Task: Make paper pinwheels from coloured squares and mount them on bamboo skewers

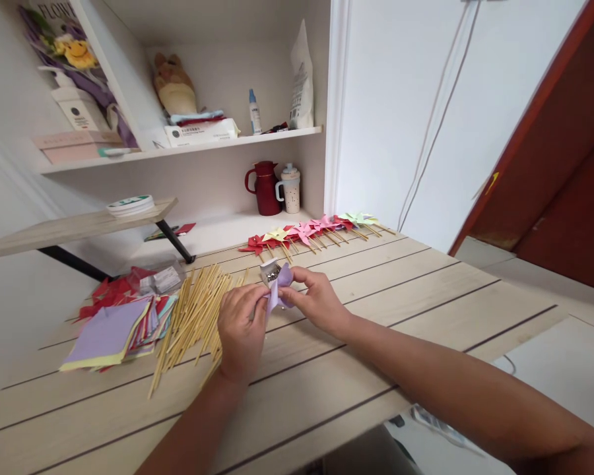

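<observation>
"Purple paper [278, 291], folded and held above the worktop [386, 303]: how does each grip stand?"

"Both are closed on it. The left hand [241, 323] pinches its left side between thumb and curled fingers; the right hand [319, 298] has the other side between thumb and forefinger."

"What is closest to them?"

"A small box [268, 264], open, just beyond the paper, with shiny metal bits [273, 272] inside, too small to make out."

"And to the left?"

"Thin wooden sticks [198, 316] lie in a loose heap beside the left hand. Past them is a stack of coloured paper squares [103, 333] with a purple sheet on top and a yellow one showing beneath. Red paper [106, 291] and a clear bag [165, 280] lie behind that stack."

"Further out?"

"Paper pinwheels [303, 232] on sticks lie in a row along the far part of the worktop, in red, pink, yellow and pale green. Behind them a dark red jug [267, 189] stands upright, just beside a speckled cup [291, 190] with a lid."

"And at the back left?"

"A low wooden stand [54, 231] on black legs, with white round things [131, 206] on it. Above the jug, a shelf [272, 137] carries a plush toy [175, 86], a blue-capped bottle [255, 113] and a white bag [303, 82]."
</observation>
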### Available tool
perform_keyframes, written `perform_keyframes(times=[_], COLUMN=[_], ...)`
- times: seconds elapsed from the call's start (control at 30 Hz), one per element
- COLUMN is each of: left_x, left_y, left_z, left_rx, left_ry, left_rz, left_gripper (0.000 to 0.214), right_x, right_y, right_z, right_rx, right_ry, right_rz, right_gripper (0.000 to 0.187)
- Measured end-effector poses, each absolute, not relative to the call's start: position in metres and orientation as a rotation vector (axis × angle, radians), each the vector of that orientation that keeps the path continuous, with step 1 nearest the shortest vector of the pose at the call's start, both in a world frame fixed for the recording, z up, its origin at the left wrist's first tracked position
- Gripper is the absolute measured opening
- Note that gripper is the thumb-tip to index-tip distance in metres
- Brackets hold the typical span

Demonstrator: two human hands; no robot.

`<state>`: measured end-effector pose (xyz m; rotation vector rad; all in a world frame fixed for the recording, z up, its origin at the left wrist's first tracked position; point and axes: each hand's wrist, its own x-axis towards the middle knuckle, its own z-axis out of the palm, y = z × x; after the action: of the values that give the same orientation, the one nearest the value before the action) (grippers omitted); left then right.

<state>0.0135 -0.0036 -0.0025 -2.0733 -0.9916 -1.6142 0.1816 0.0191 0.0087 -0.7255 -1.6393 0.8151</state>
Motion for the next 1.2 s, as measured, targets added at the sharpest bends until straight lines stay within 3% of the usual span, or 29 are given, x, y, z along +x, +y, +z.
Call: perform_keyframes(times=[0.3, 0.53, 0.7, 0.9, 1.2], left_x=[0.011, 0.01, 0.01, 0.01, 0.013], left_y=[-0.009, -0.014, -0.014, -0.012, -0.012], left_z=[0.006, 0.015, 0.015, 0.014, 0.012], left_rx=[-2.021, -2.053, -2.076, -2.094, -2.089], left_ry=[-0.893, -0.839, -0.84, -0.829, -0.87], left_rz=[-1.426, -1.442, -1.443, -1.492, -1.533], left_gripper=[0.01, 0.014, 0.015, 0.013, 0.011], right_x=[0.176, 0.177, 0.183, 0.187, 0.185], right_y=[0.014, 0.013, 0.017, 0.02, 0.016], right_z=[0.004, 0.006, 0.007, 0.011, 0.014], right_rx=[-0.706, -0.584, -0.536, -0.463, -0.508], right_ry=[-1.586, -1.516, -1.54, -1.624, -1.618], right_rz=[0.705, 0.78, 0.903, 0.892, 0.883], right_gripper=[0.014, 0.01, 0.024, 0.009, 0.017])
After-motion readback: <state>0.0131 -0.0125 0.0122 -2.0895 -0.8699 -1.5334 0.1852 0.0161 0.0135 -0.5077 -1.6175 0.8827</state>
